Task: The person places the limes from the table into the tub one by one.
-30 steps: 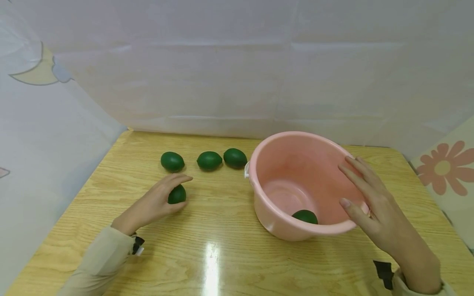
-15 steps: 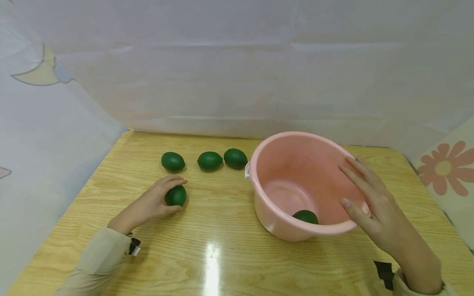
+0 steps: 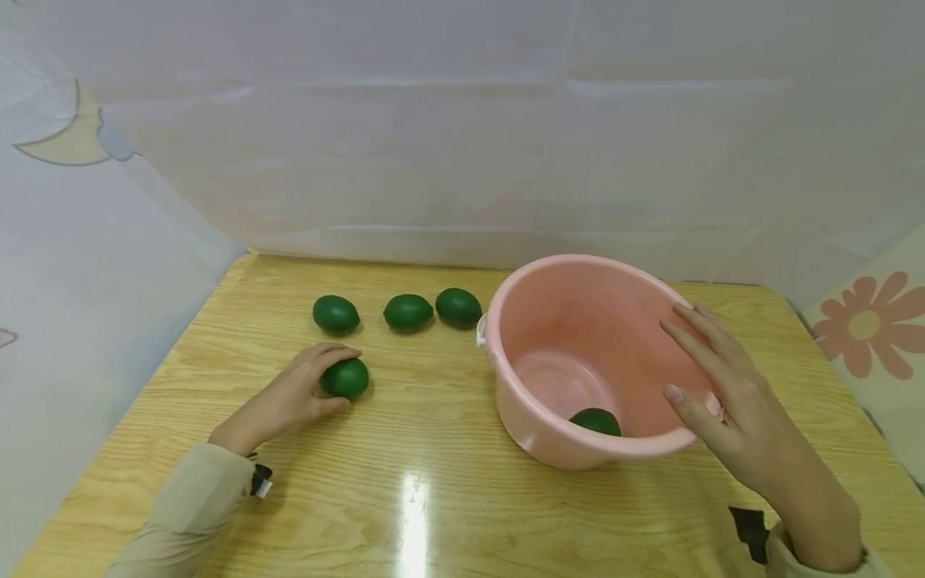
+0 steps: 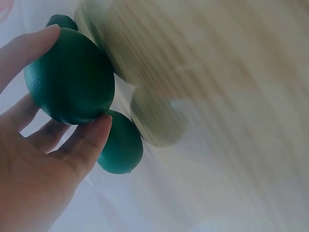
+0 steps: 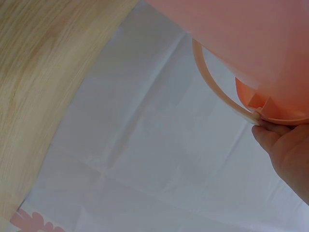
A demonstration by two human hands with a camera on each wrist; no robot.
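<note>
My left hand [image 3: 292, 397] curls round a green lime [image 3: 350, 377] near the left of the wooden table [image 3: 405, 506]. In the left wrist view the thumb and fingers touch opposite sides of that lime [image 4: 72, 79]. My right hand [image 3: 744, 401] rests on the right rim of a pink bucket [image 3: 516, 413], its fingers fairly straight over the opening. The right wrist view shows this hand beside the bucket's handle [image 5: 212, 79]; its fingertips are mostly hidden there. One green lime [image 3: 596, 422] lies inside the bucket, partly covered by the near rim.
Farther back, three more limes lie in a row: a left lime [image 3: 336, 315], a middle lime [image 3: 408, 312] and a right lime [image 3: 458, 307] close to the bucket. Behind the table hangs a pale sheet [image 3: 433, 160].
My left hand has drawn back slightly to the left, and more of the lime shows beyond its fingertips. My right hand and the bucket stay as they were.
</note>
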